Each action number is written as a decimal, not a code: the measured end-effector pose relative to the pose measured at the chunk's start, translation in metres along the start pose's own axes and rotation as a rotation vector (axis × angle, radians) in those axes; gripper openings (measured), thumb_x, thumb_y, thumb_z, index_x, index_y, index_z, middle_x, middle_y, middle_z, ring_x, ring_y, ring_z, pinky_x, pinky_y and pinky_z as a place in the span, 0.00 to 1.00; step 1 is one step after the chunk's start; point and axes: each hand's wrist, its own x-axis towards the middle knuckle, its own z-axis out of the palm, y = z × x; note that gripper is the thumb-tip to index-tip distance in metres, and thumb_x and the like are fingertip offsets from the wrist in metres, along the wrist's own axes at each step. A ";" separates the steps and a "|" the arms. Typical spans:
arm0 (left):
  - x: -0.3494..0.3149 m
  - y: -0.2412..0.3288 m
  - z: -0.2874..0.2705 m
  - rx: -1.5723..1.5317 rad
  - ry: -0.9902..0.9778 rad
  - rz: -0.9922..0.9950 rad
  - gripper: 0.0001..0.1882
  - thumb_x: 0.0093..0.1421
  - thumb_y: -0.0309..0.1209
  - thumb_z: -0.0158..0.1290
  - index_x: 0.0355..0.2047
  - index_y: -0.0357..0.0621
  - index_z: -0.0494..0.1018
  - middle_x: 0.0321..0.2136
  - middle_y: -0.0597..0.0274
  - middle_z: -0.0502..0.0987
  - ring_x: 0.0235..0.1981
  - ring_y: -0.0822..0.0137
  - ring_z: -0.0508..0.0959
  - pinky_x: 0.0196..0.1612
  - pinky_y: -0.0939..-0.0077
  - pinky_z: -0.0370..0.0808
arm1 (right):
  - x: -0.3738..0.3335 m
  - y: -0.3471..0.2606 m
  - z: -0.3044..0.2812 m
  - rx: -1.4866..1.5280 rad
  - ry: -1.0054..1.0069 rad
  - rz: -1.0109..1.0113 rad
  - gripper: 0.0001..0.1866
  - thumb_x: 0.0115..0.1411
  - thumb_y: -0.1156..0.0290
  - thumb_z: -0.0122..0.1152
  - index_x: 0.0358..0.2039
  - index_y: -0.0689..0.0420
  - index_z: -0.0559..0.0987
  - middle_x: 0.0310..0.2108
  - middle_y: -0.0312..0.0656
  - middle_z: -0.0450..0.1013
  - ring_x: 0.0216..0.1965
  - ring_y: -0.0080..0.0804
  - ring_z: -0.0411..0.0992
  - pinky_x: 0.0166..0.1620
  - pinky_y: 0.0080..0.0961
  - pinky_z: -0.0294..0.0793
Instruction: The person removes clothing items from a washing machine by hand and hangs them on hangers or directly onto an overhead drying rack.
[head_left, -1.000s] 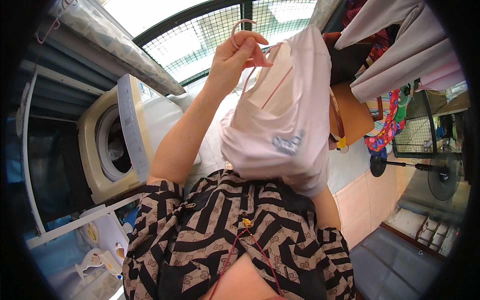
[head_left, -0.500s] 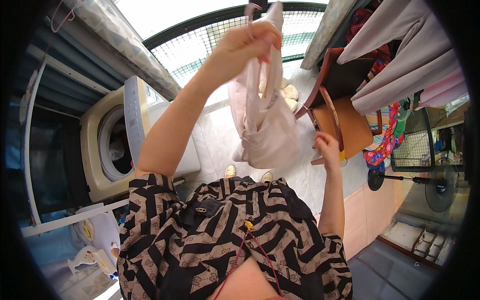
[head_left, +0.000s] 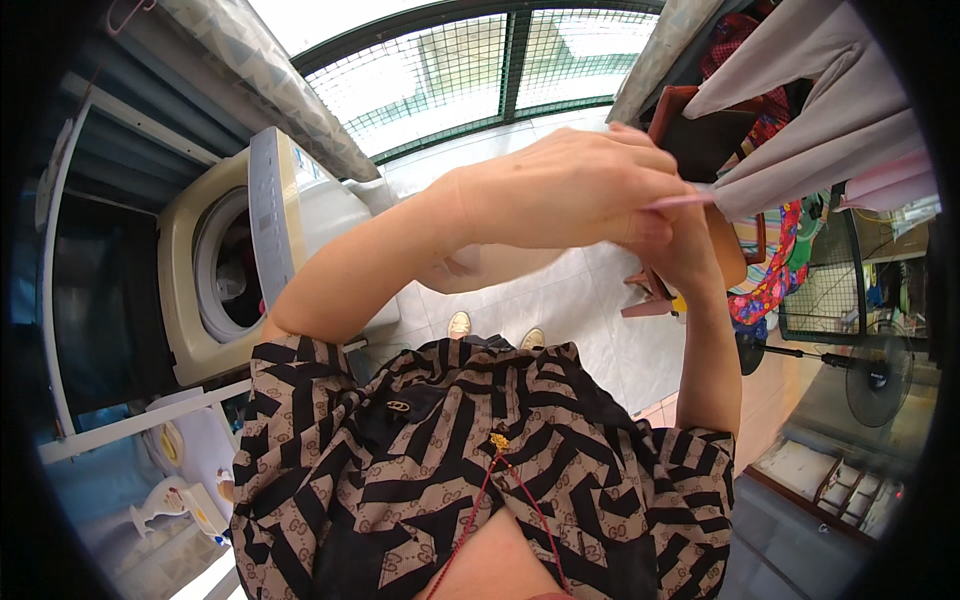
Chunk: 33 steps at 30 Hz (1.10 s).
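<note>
My left hand point(head_left: 590, 185) reaches across to the right, its fingers closed around a pink clothes hanger point(head_left: 682, 201), of which only a short piece shows. Below my left wrist and forearm a white garment point(head_left: 500, 266) appears in part; the rest of it is hidden. My right hand point(head_left: 685, 248) is raised to meet the left at the hanger. The left hand covers most of its fingers, so its grip is hard to make out.
An open top-loading washing machine point(head_left: 215, 270) with laundry inside stands at left. At right are a brown chair point(head_left: 683, 125), hanging grey trousers point(head_left: 815, 110) and a black fan point(head_left: 880, 375). A mesh-covered window point(head_left: 440, 80) lies ahead, with pale tiles point(head_left: 570, 310) underfoot.
My left hand has swung right and lower with the hanger. The white garment, which hung in full view, is now mostly behind my arm. My right hand has risen to the left one.
</note>
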 end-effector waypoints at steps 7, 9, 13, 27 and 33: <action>-0.069 -0.059 -0.009 -0.210 0.010 -0.297 0.39 0.41 0.43 0.65 0.54 0.48 0.66 0.50 0.58 0.70 0.53 0.58 0.70 0.54 0.57 0.69 | -0.026 0.027 -0.004 0.137 0.017 0.171 0.09 0.56 0.70 0.63 0.26 0.64 0.79 0.17 0.35 0.70 0.20 0.16 0.64 0.23 0.16 0.59; -0.109 -0.081 0.006 -0.338 -0.131 -0.463 0.47 0.40 0.51 0.66 0.60 0.49 0.61 0.56 0.56 0.67 0.57 0.57 0.67 0.56 0.51 0.66 | -0.031 0.022 -0.010 0.090 0.051 0.165 0.08 0.56 0.71 0.62 0.26 0.64 0.79 0.18 0.36 0.70 0.20 0.17 0.64 0.23 0.17 0.60; -0.168 -0.092 0.042 -0.654 -0.318 -0.478 0.51 0.43 0.54 0.66 0.63 0.47 0.56 0.56 0.57 0.67 0.57 0.59 0.66 0.55 0.63 0.69 | -0.044 0.011 -0.029 0.013 0.153 0.164 0.08 0.57 0.73 0.61 0.25 0.64 0.77 0.19 0.37 0.69 0.19 0.19 0.63 0.22 0.17 0.58; -0.185 -0.056 0.016 -0.038 0.326 -0.744 0.08 0.50 0.18 0.56 0.32 0.37 0.75 0.26 0.61 0.74 0.25 0.68 0.73 0.29 0.77 0.69 | -0.097 0.029 -0.056 0.288 0.657 0.328 0.13 0.60 0.71 0.54 0.19 0.62 0.71 0.18 0.31 0.62 0.20 0.15 0.54 0.25 0.15 0.48; -0.216 -0.087 0.048 0.208 -0.048 -0.866 0.19 0.50 0.18 0.55 0.44 0.45 0.74 0.36 0.58 0.76 0.36 0.62 0.77 0.39 0.74 0.73 | -0.102 0.028 -0.066 0.275 0.833 0.335 0.12 0.59 0.73 0.50 0.19 0.61 0.70 0.18 0.30 0.60 0.21 0.15 0.55 0.25 0.15 0.48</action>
